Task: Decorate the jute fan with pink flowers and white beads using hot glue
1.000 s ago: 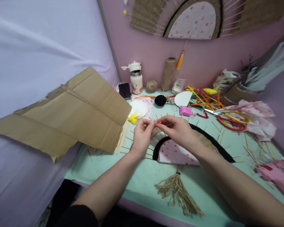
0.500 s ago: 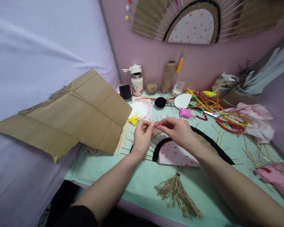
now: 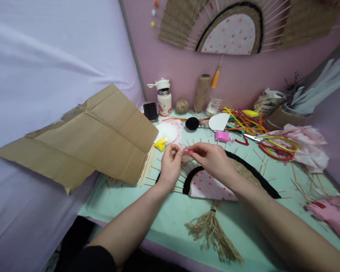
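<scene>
Over the half-round craft piece, my left hand (image 3: pixel 171 164) and my right hand (image 3: pixel 214 158) meet, fingertips pinched. Between them is a small clear plastic packet (image 3: pixel 187 150) with something reddish-pink in it; the fingers hide part of it. The craft piece (image 3: pixel 212 184) lies flat, with a pink-dotted white half circle, black bands, twine weaving and thin sticks fanning out. A twine tassel (image 3: pixel 214 234) hangs toward me from its straight edge. Beyond my left hand are a yellow packet (image 3: pixel 160 144) and a white disc (image 3: pixel 170 130); a pink packet (image 3: pixel 222 136) lies beyond my right hand.
A large cardboard sheet (image 3: pixel 110 132) leans at left. Scissors (image 3: pixel 253 138), coloured pipe cleaners (image 3: pixel 240 120) and crumpled dotted cloth (image 3: pixel 308 147) lie back right. A pink glue gun (image 3: pixel 328 213) is at right. A bottle (image 3: pixel 164 102) and twine roll (image 3: pixel 202 92) stand by the wall.
My right fingers have shifted slightly, and less of the reddish-pink bit shows at their tips. Both hands stay together on the packet. The view has tilted up a little.
</scene>
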`<state>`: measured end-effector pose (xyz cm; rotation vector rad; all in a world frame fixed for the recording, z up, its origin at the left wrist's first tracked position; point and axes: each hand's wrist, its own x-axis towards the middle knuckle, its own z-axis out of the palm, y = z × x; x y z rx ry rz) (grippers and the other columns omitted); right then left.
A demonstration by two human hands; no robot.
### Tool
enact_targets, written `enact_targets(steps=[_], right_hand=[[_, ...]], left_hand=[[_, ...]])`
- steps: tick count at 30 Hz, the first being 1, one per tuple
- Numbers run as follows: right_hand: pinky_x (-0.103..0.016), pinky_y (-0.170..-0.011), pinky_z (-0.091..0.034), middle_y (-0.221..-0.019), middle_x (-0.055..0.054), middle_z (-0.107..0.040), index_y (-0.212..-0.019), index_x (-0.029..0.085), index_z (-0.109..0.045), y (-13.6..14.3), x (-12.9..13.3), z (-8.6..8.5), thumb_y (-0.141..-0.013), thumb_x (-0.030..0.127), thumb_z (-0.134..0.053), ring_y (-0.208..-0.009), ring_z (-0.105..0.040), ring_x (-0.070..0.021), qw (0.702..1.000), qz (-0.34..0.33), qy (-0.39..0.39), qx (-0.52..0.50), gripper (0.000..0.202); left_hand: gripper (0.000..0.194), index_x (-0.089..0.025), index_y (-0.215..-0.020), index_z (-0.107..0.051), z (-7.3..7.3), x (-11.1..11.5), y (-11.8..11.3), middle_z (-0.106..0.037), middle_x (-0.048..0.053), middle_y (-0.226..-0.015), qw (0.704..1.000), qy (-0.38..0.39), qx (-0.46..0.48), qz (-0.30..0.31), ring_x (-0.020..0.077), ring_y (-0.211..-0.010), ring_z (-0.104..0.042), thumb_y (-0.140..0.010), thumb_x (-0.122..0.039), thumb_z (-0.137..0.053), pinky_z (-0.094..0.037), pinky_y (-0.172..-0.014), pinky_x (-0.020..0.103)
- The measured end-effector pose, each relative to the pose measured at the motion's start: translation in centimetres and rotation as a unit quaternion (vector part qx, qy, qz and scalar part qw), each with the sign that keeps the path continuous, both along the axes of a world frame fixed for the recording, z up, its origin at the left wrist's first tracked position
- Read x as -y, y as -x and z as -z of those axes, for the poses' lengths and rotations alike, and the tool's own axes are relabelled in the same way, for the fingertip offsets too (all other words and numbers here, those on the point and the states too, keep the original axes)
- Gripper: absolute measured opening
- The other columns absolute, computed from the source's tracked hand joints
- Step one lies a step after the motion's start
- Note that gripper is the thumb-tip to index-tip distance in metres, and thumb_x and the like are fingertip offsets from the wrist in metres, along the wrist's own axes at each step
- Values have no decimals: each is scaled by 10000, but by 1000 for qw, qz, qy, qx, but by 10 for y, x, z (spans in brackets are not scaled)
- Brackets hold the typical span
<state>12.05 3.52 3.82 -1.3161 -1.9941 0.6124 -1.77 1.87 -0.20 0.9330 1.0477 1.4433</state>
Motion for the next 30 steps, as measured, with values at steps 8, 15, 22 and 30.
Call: enact_targets(steps=[8, 15, 22, 30], right_hand=[[-299, -668, -496, -807, -44, -765, -866, 201, -740, 1, 3, -2, -836, 194, -632, -723, -696, -198, 999, -3, -32, -2, 113], [-295, -668, -501, -819, -57, -763, -887, 190, -733, 5, 6, 0, -837, 192, -641, -735, -701, -201, 999, -3, -37, -8, 104], [-297, -672, -514, -805, -47, -753, -864, 198, -720, 4, 4, -1, -833, 209, -620, -726, -690, -195, 999, 8, -10, -43, 106], [-291, -615, -493, -724, -40, -718, -789, 181, -718, 0, -6, 0, -765, 301, -663, -654, -632, -170, 982, 6, 84, -167, 134]], left_hand=[[185, -196, -822, -498, -5, 0, 3, -573, -4, -797, 994, -32, -90, -59, 128, -758, -579, -840, -330, -624, -474, -697, 247], [149, -204, -862, -501, 0, 4, 1, -536, -12, -825, 986, -82, -135, -59, 115, -754, -546, -890, -334, -570, -447, -723, 242], [189, -200, -841, -527, -5, 9, -3, -585, 0, -829, 992, -83, -87, -47, 120, -788, -574, -856, -359, -628, -457, -748, 238], [336, -192, -808, -500, -10, 1, 0, -683, 8, -819, 993, 48, 105, 15, 124, -743, -646, -716, -381, -763, -507, -721, 266]])
